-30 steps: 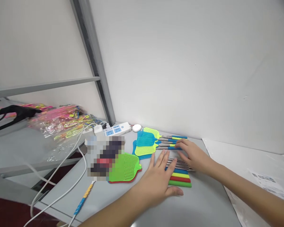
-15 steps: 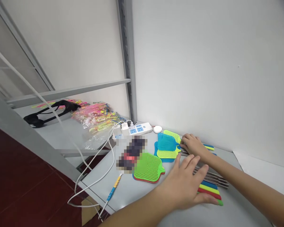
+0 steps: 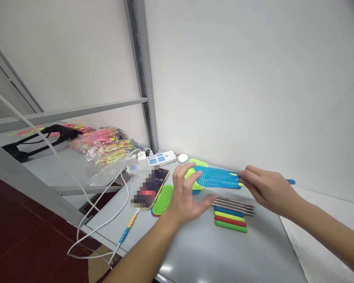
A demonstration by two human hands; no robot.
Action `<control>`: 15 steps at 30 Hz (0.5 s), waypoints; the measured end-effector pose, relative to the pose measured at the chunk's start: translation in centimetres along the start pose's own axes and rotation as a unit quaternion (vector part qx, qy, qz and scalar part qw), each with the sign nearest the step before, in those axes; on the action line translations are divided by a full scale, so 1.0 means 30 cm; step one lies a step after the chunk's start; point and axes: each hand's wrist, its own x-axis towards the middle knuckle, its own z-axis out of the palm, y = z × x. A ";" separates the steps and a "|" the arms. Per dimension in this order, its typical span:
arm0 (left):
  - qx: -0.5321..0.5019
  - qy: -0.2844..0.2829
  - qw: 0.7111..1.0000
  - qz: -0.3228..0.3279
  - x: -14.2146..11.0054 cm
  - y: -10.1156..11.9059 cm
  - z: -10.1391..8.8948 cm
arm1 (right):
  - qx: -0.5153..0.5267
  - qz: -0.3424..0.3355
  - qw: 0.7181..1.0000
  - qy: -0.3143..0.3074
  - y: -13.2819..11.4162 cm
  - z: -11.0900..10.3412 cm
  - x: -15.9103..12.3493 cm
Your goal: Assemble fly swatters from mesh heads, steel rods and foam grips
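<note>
Nearest, a bare left forearm crossed the front of the grey desk [image 3: 212, 251]. The charging cable's yellow-and-blue sleeve [image 3: 128, 228] lay near the left edge, and a sideways swing of that arm could have tugged it and the phone [image 3: 160, 179]. Farther in, coloured tubes [image 3: 230, 226] lay side by side, with metal rods [image 3: 234, 205] just beyond. The left hand [image 3: 184, 198] hovered by the rods' left ends, fingers and thumb spread wide; a low sweep of the thumb might have rolled them out of line. Beyond, toward the back edge by the wall, the right hand [image 3: 268, 186] pinched a blue fly swatter [image 3: 216, 177] near its neck, fingers narrow around it. Held there alone, its thin mesh head could have twisted or dropped, or dragged the yellow-green swatter [image 3: 198, 162] lying beneath. Whether the left fingertips touched the blue mesh could not be told.

Half a second earlier, the left hand had partly covered the tubes and rods; now they showed almost whole. The right hand, then at the necks of the piled swatters, had drawn back rightward with the blue one, whose head had turned more edge-on. The camera's view had also swung.
</note>
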 end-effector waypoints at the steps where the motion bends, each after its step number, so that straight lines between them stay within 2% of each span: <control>1: -0.048 -0.004 0.999 -0.016 -0.001 0.000 -0.007 | 0.017 0.003 1.000 -0.012 -0.019 -0.023 -0.040; 4: -0.176 -0.083 0.975 -0.104 -0.041 0.043 -0.017 | 0.078 0.023 0.995 -0.063 -0.091 -0.068 -0.165; 6: -0.213 -0.151 0.951 -0.168 -0.092 0.108 -0.019 | 0.092 0.025 0.991 -0.090 -0.143 -0.085 -0.244; 8: -0.257 -0.173 0.917 -0.251 -0.146 0.192 -0.022 | 0.066 -0.002 0.994 -0.087 -0.188 -0.097 -0.312; 10: -0.350 -0.162 0.849 -0.361 -0.184 0.275 -0.032 | 0.019 -0.047 0.997 -0.066 -0.225 -0.109 -0.364; 13: -0.466 -0.150 0.712 -0.504 -0.200 0.366 -0.064 | -0.040 -0.102 0.993 -0.040 -0.260 -0.128 -0.409; 15: -0.502 -0.150 0.623 -0.580 -0.196 0.392 -0.090 | -0.069 -0.118 0.990 -0.028 -0.273 -0.135 -0.419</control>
